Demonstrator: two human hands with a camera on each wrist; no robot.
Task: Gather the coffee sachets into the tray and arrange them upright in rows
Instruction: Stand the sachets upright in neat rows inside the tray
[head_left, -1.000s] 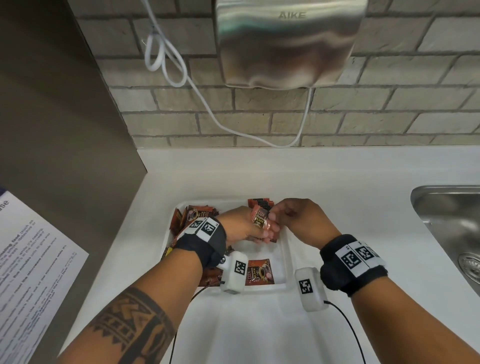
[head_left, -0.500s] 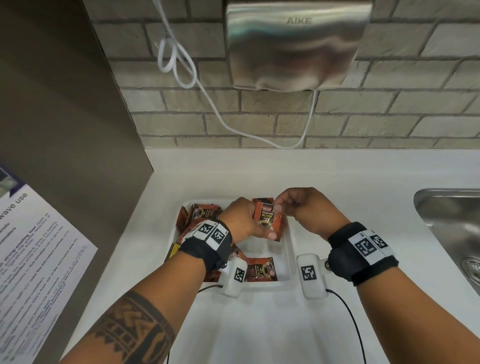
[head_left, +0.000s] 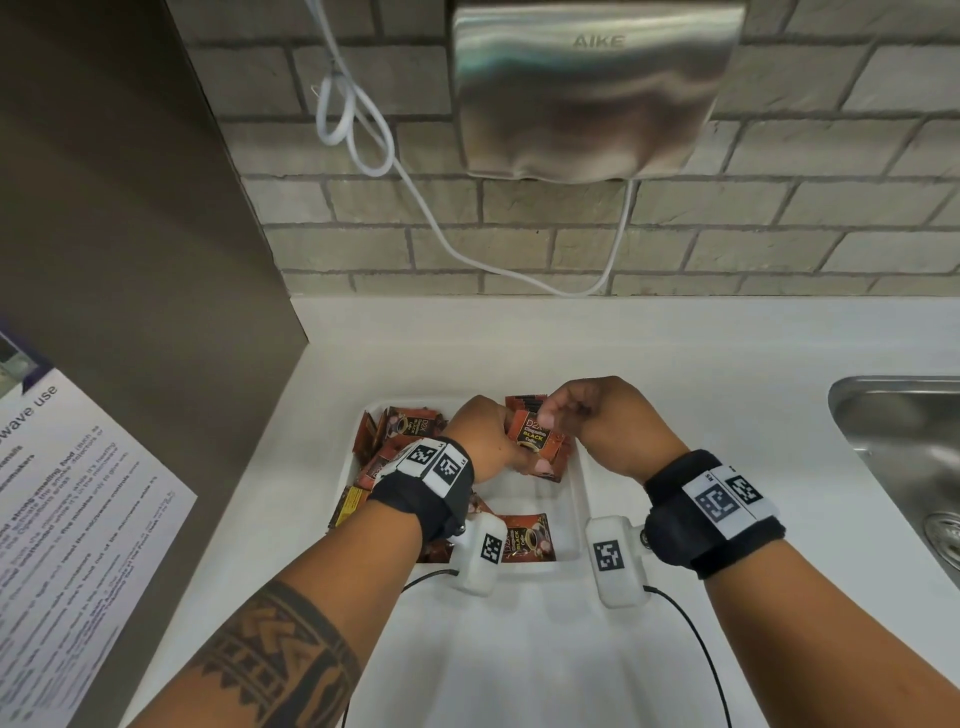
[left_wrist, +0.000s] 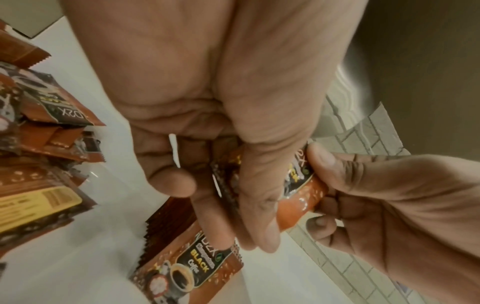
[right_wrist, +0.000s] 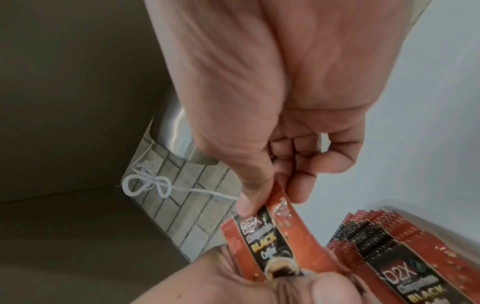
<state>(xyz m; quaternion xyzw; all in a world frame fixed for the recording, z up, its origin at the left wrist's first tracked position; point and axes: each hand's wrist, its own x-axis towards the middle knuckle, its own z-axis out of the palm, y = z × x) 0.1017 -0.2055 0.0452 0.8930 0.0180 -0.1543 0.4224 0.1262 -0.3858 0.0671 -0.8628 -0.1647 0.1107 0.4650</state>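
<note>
A white tray (head_left: 577, 501) sits on the counter in front of me. Both hands hold one orange-brown "D2X Black Coffee" sachet (head_left: 530, 435) above the tray's back right part. My left hand (head_left: 505, 448) grips its lower half, and my right hand (head_left: 546, 417) pinches its top edge between thumb and forefinger. In the wrist views the same sachet (left_wrist: 298, 195) (right_wrist: 262, 236) stands upright between the hands. Behind it a row of sachets (right_wrist: 389, 257) stands on edge. A loose pile of sachets (head_left: 400, 434) fills the tray's left side, and one sachet (head_left: 524, 538) lies flat at the front.
A steel sink (head_left: 893, 441) is set into the white counter (head_left: 675, 353) at the right. On the brick wall hang a hand dryer (head_left: 592, 88) and its looped white cable (head_left: 358, 130). A brown panel (head_left: 130, 208) with a paper notice (head_left: 62, 545) closes the left side.
Both hands kept the sachet and raised it a little, turning its printed face towards me. The right fingers shifted onto its top edge.
</note>
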